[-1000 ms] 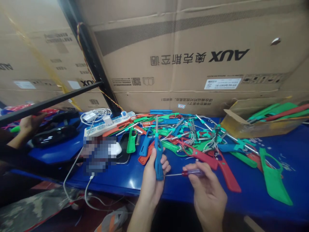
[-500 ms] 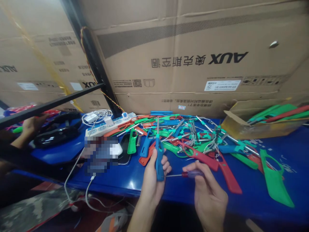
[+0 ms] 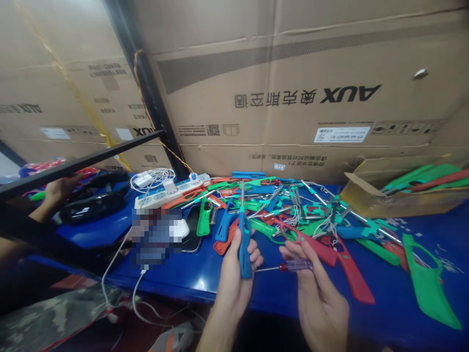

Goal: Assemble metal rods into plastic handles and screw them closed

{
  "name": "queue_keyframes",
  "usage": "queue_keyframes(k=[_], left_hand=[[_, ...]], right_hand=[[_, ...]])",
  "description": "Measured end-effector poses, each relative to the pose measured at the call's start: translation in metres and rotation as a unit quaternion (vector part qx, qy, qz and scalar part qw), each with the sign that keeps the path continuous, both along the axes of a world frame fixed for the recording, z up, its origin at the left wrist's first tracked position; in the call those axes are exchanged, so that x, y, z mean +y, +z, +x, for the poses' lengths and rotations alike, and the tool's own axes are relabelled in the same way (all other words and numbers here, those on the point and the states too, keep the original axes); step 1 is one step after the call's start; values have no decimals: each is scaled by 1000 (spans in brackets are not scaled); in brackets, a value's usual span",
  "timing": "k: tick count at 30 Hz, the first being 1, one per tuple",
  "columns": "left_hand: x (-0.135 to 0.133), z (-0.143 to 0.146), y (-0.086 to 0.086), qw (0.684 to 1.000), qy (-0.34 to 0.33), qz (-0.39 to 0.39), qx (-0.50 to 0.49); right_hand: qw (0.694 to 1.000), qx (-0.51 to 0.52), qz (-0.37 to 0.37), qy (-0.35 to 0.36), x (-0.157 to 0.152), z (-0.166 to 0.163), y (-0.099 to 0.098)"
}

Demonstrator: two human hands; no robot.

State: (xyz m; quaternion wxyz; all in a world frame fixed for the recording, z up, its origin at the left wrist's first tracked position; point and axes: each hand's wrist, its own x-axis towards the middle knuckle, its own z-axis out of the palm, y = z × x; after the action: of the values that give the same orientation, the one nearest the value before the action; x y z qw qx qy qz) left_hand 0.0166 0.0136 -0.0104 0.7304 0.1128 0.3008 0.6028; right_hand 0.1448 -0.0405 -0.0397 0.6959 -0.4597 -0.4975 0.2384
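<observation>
My left hand (image 3: 234,271) is closed around a blue plastic lighter body (image 3: 244,244) that stands upright with a metal rod sticking up from it. My right hand (image 3: 318,293) grips a small screwdriver (image 3: 289,266) with a clear red and purple handle, its thin shaft pointing left at the base of the blue body. Both hands hover over the front of a blue table (image 3: 205,274). Just behind them lies a tangled pile of red, green and blue lighter shells and metal rods (image 3: 293,210).
A cardboard box (image 3: 399,195) holding green and red shells stands at the right. A white power strip (image 3: 172,188) with chargers and cables lies left of the pile, a phone (image 3: 192,230) beside it. Another person's hand (image 3: 60,188) rests at far left. Large cartons (image 3: 293,98) form the back wall.
The view has shifted slightly; both hands sit a little higher and to the right. The grip on the blue body and the screwdriver is unchanged.
</observation>
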Motion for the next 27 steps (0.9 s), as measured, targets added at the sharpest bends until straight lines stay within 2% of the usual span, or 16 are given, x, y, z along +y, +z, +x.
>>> queue_keyframes(k=[7, 12, 14, 19, 25, 27], left_hand=[[-4, 0, 1, 1000, 9, 9, 7], [-2, 0, 0, 1000, 11, 10, 2], [-1, 1, 0, 1000, 14, 9, 1], [-2, 1, 1, 1000, 22, 16, 6], [-2, 0, 1, 1000, 9, 12, 5], [-3, -1, 3, 1000, 9, 16, 4]], right_hand=[[997, 27, 71, 5, 1, 2, -4], [999, -38, -14, -19, -3, 3, -1], [1000, -17, -7, 2, -2, 4, -3], [996, 38, 72, 38, 3, 4, -4], [998, 43, 6, 43, -2, 0, -9], [997, 59, 5, 54, -2, 1, -12]])
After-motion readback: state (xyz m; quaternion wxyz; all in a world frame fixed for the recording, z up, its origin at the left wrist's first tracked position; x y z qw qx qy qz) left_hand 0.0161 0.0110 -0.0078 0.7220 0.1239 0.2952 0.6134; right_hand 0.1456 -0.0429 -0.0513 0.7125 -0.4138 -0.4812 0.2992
